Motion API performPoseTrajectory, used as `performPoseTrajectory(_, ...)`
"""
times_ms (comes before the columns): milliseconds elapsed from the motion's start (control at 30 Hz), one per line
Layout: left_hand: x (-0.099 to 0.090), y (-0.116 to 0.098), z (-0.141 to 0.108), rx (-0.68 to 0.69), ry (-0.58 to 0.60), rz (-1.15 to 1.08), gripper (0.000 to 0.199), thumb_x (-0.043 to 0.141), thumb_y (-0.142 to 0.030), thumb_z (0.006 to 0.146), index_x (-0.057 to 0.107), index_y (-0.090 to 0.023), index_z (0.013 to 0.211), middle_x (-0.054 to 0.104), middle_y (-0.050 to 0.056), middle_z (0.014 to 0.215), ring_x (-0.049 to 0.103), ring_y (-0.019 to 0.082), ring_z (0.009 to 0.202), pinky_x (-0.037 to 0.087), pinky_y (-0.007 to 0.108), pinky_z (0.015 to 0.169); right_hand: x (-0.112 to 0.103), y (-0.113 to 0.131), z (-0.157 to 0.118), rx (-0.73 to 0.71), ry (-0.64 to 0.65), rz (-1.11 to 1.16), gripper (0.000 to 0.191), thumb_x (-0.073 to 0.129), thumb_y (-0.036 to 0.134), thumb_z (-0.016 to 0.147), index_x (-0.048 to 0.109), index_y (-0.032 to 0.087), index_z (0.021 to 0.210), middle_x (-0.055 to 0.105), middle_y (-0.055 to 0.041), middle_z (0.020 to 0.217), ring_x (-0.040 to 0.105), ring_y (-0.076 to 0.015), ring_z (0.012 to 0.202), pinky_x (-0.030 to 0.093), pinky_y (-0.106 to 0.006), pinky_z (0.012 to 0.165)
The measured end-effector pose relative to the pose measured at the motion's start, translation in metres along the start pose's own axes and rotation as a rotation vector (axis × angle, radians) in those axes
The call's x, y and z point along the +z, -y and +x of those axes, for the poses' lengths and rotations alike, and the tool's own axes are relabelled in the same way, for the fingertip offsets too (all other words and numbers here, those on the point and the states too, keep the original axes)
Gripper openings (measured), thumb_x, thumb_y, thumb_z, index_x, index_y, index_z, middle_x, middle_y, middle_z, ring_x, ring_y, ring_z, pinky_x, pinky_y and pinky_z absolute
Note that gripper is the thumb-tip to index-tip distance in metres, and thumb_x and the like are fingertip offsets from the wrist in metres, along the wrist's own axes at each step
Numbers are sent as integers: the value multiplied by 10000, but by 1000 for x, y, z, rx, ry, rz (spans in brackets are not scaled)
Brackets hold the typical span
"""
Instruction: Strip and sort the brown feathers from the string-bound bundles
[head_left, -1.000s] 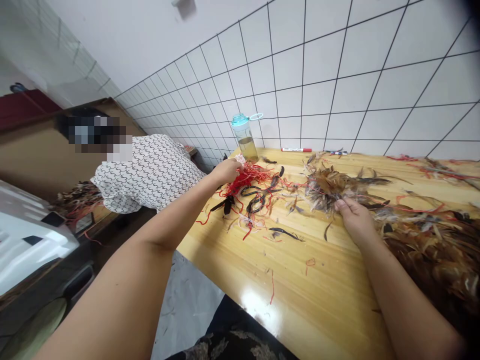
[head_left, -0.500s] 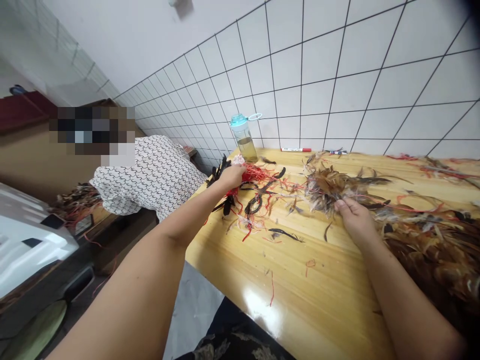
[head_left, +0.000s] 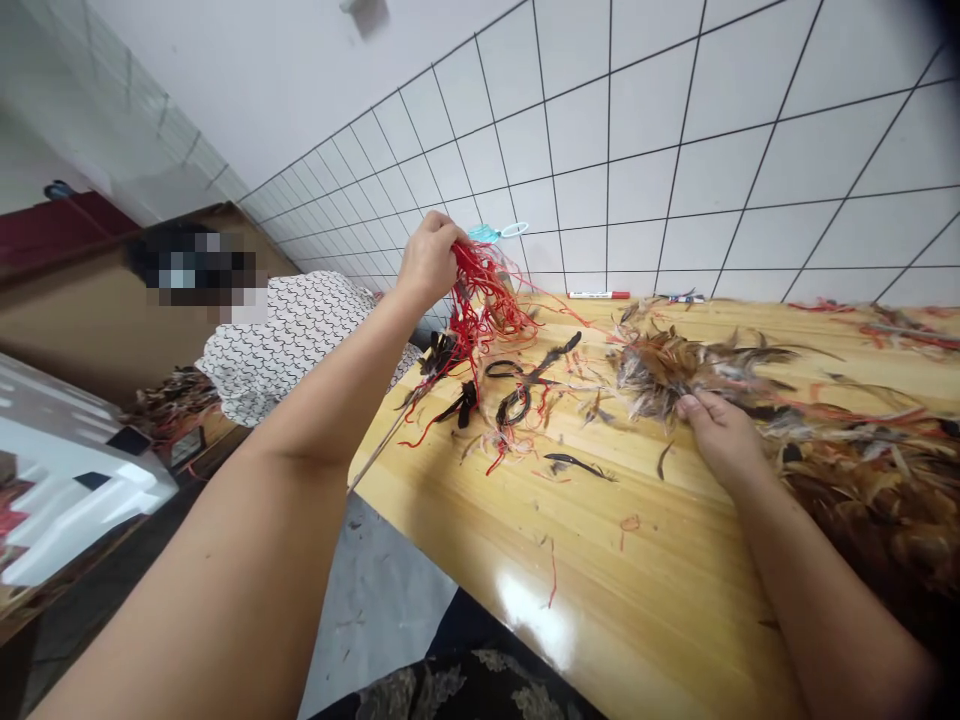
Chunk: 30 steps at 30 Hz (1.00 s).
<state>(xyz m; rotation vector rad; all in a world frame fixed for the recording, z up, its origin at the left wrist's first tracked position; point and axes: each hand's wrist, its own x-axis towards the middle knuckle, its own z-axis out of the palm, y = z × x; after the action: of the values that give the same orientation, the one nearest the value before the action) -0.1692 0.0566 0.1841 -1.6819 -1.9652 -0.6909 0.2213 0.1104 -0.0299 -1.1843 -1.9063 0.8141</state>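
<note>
My left hand is closed on a tangle of red string and holds it up above the table; loose strands hang down in front of the bottle. My right hand pinches the near edge of a bunch of brown feathers lying on the table. Beneath the string are black feathers and a dark looped cord or strip. A large heap of brown feathers lies beside my right forearm.
The wooden table stands against a tiled wall. A red-and-white marker and a turquoise-lidded bottle, mostly hidden, are at its back. Another person in a patterned top is at the left, near a white plastic crate.
My left hand has lifted the red string off the table, up and slightly left, and strands now dangle from it. My right hand stays at the brown feather bunch.
</note>
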Motion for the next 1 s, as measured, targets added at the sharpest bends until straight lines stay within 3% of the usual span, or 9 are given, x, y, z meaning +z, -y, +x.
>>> performPoseTrajectory(200,-4,6,1,34,-77,-30,295,420,-23,763,635,-196,869,600,89,1043,560,195,1001,455,315,895,1,-3,0,27,-1,-23,367,385,528,786,528,217,654,586,-48,688,535,-223,693,378,-334,669)
performPoseTrajectory(467,-2,29,-5,-76,112,106,253,463,-86,750,686,-190,806,612,66,884,570,199,864,444,329,833,1,1,0,53,2,-3,362,383,529,781,508,220,641,553,-31,659,513,-213,675,364,-324,658)
performPoseTrajectory(600,-2,30,-10,-124,113,129,245,499,-134,758,686,-182,909,635,59,860,563,188,836,436,313,823,1,2,0,62,1,-14,363,383,531,771,504,221,628,541,-28,639,500,-207,655,355,-320,645)
performPoseTrajectory(667,-3,29,-13,-159,192,101,257,522,-158,755,679,-175,957,652,40,807,562,164,764,439,278,763,1,1,0,51,3,-12,365,379,531,776,505,221,631,547,-28,645,505,-208,659,356,-319,647)
performPoseTrajectory(800,-4,28,-21,-167,558,93,192,581,-188,714,690,-192,872,671,-5,711,573,129,675,406,216,636,2,-3,1,30,1,-14,368,384,535,788,512,221,645,552,-28,654,510,-208,661,361,-320,650)
performPoseTrajectory(1000,-1,29,-37,-134,639,200,199,547,-188,720,696,-202,852,689,-21,671,607,135,696,409,210,650,2,-3,1,21,16,-27,363,387,524,793,510,219,640,554,-28,646,515,-208,658,362,-318,648)
